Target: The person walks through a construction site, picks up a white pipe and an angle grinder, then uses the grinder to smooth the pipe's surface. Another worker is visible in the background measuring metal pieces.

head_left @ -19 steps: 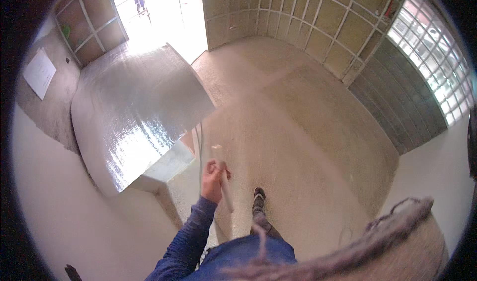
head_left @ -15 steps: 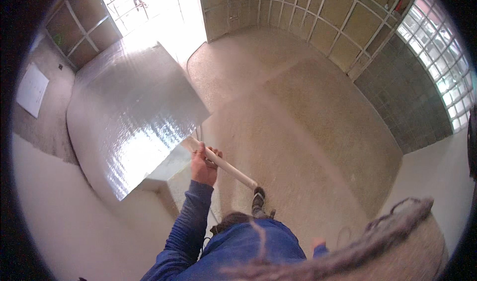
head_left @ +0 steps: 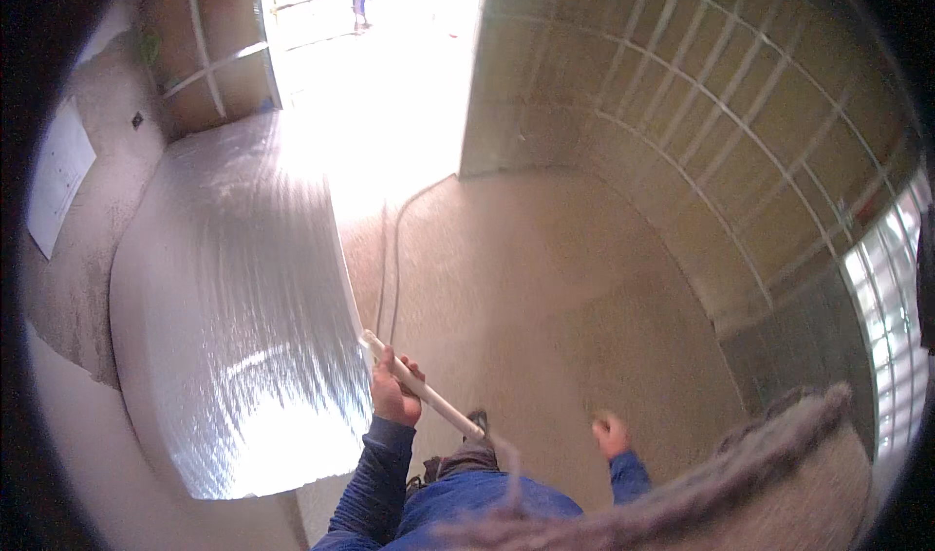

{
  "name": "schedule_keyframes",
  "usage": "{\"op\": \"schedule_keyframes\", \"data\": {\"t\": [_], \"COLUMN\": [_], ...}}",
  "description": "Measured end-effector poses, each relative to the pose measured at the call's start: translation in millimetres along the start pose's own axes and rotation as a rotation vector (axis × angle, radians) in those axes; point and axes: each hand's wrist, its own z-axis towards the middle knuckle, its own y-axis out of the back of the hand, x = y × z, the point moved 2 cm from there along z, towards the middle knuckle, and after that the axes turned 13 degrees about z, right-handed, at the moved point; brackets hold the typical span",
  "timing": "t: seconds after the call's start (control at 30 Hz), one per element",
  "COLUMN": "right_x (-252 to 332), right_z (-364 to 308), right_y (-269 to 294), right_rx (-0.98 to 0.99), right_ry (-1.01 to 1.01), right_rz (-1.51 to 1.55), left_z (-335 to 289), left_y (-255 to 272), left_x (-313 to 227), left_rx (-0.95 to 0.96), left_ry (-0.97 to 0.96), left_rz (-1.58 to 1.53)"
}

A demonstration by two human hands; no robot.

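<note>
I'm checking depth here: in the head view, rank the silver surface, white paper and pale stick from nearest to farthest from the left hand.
1. Pale stick: held in the left hand.
2. Silver surface: just left, its right edge close to the hand.
3. White paper: on the wall at far left, well beyond the other two.

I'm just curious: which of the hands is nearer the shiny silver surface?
Left. The left hand is just right of the shiny silver surface; the right hand is much farther right.
</note>
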Motion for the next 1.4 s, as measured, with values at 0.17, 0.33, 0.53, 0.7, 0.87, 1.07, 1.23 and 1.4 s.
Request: {"op": "schedule_keyframes", "data": {"t": [0.17,0.33,0.53,0.7,0.87,1.07,1.23,1.4], "right_x": [-156.0,-83.3,16.7,93.9,289.5,577.7,556.2,413.0], "right_z": [40.7,130.5,372.8,648.6,944.1,1111.1,1160.8,1173.9], "right_y": [30.8,20.9,-29.6,-58.2,-153.7,-318.6,-414.9,-427.8], "right_rx": [0.251,0.216,0.266,0.269,0.078,0.216,0.365,0.327], "right_ry": [-0.534,-0.888,-0.837,-0.593,-0.435,0.149,0.195,-0.461], "right_rz": [-0.340,-0.235,-0.221,-0.310,0.053,0.293,-0.093,-0.164], "left_z": [112.1,233.3,471.3,573.7,649.0,819.3,961.3,1116.0], "left_y": [-119.7,-221.8,-161.9,-118.8,-223.1,-289.3,-254.3,-295.7], "left_x": [-59.6,-116.4,-54.4,-55.5,-141.3,-227.4,-336.2,-468.5], "left_rx": [0.059,0.262,-0.002,-0.118,-0.152,-0.139,-0.238,-0.273], "left_ry": [-0.053,-0.266,-0.165,0.224,0.276,0.267,0.299,0.238], "left_rz": [0.072,0.629,1.682,1.788,1.516,1.451,1.443,1.376]}}
